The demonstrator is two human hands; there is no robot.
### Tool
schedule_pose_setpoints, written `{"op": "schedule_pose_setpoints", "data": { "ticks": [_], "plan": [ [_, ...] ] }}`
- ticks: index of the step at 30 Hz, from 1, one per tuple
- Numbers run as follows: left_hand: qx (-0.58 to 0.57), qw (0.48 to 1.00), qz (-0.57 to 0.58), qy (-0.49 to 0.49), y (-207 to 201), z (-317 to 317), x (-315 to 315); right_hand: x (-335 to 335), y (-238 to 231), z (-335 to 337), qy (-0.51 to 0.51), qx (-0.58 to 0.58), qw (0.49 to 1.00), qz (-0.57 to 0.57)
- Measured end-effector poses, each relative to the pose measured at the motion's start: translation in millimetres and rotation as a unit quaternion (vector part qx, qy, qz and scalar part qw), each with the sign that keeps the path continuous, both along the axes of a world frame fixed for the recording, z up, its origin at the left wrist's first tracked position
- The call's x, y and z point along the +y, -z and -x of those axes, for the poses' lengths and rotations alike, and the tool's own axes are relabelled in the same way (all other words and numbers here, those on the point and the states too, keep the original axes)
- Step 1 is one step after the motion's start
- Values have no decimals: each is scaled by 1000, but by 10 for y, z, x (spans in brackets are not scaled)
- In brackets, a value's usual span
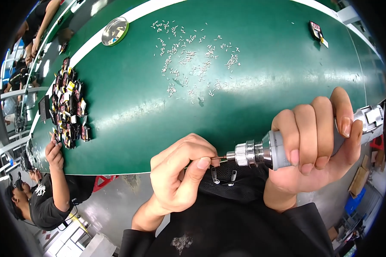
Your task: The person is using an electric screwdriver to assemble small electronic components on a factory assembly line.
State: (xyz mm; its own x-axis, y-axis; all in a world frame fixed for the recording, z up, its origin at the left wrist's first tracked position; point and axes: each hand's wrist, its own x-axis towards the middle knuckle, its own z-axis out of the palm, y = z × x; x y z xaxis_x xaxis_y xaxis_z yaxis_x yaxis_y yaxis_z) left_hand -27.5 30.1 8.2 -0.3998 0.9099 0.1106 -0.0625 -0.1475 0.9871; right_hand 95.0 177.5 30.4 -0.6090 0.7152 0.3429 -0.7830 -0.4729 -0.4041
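Seating a tiny part on the driver's bit.
My right hand is wrapped tight around the grey electric screwdriver; my left hand pinches something small at its bit, just off the green table. Next needs careful alignment.

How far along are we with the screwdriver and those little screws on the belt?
Done: cannot tell from this view. In hand: right hand grips the electric screwdriver; left hand pinches at its bit tip. Left: the scattered small screws and the pile of dark parts.
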Motion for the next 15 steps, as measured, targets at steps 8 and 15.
{"op": "schedule_pose_setpoints", "data": {
  "ticks": [8, 15],
  "plan": [
    [189, 981, 29, -12, 42, 14, 66, 3, 78, 17, 14, -37, 999, 5],
    [235, 967, 65, -79, -4, 297, 56, 40, 112, 34, 59, -42, 996, 49]
  ]
}}
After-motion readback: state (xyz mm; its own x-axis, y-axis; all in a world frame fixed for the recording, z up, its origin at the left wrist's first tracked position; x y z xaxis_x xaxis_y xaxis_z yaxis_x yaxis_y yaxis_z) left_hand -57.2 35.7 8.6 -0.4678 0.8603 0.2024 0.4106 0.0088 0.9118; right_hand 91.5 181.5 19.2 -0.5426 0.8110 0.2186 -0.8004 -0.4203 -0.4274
